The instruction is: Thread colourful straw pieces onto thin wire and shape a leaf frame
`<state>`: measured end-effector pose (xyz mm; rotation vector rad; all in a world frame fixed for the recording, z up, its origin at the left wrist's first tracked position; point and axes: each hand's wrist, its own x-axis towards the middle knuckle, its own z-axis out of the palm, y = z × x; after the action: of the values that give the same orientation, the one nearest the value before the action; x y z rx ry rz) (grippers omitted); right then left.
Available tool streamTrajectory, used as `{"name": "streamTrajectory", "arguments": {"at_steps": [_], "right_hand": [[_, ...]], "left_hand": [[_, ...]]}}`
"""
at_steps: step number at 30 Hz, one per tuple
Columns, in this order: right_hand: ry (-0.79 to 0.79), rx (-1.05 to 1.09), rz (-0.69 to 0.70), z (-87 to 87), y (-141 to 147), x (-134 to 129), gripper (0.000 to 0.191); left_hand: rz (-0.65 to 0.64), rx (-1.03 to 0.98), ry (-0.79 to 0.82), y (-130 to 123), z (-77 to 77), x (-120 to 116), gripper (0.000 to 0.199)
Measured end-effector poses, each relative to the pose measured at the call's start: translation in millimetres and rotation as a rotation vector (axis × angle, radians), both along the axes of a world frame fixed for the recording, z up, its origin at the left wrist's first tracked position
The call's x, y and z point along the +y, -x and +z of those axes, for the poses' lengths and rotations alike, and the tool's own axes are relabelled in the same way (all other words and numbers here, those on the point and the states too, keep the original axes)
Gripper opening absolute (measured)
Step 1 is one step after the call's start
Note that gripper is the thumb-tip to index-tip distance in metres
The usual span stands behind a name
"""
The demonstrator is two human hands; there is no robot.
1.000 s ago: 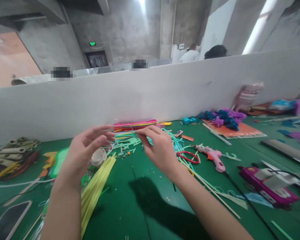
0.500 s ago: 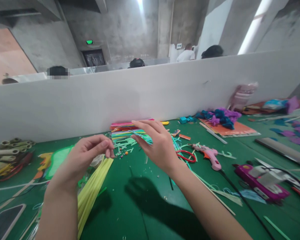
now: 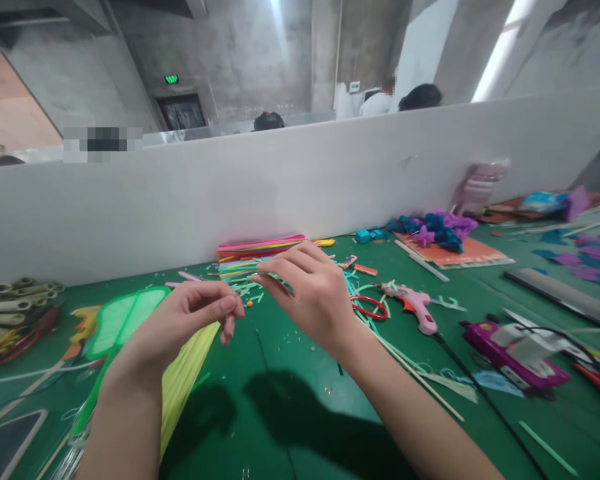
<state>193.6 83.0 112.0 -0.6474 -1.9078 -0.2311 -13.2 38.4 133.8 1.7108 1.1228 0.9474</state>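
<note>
My left hand (image 3: 195, 317) hovers over the yellow strips (image 3: 187, 380), its fingers curled with thumb and forefinger together; anything between them is too small to make out. To its right, my right hand (image 3: 305, 287) is raised above the green table (image 3: 275, 353), thumb and fingertips brought together in a pinch, with a tiny bright spot at the tips that I cannot identify. The two hands are apart. Behind them lie pink and red strips (image 3: 260, 247) and short pale green pieces (image 3: 250, 290).
A pink glue gun (image 3: 417, 307) and a purple power strip (image 3: 517, 357) lie right, with a cable running forward. Left are a green mesh piece (image 3: 125, 320), bamboo tubes (image 3: 10, 307) and a phone (image 3: 10, 443). A white partition (image 3: 280, 180) stands behind.
My left hand has moved right and slightly lower, uncovering more of the green mesh piece. The thumb and fingers of my right hand have come together. The view has shifted slightly.
</note>
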Motion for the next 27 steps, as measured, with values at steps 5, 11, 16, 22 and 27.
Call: {"name": "streamTrajectory", "arguments": {"at_steps": [5,11,16,22,27], "right_hand": [[0.015,-0.007,-0.039,-0.6,-0.6,-1.1,0.021],[-0.026,0.038,-0.093,-4.3,0.0,-3.5,0.022],[-0.040,0.088,-0.094,-3.7,3.5,-6.0,0.022],[-0.043,0.027,-0.059,-4.3,1.4,-1.1,0.020],[-0.098,0.048,-0.159,-4.5,1.2,-3.1,0.023]], "left_hand": [[0.014,-0.009,-0.009,0.7,-2.4,2.1,0.023],[-0.038,-0.047,0.049,1.7,-5.3,3.7,0.018],[-0.066,-0.029,0.064,1.4,-3.8,2.5,0.019],[-0.027,-0.009,0.051,3.4,-1.2,0.8,0.019],[-0.065,-0.005,0.114,2.5,0.0,1.9,0.024]]}}
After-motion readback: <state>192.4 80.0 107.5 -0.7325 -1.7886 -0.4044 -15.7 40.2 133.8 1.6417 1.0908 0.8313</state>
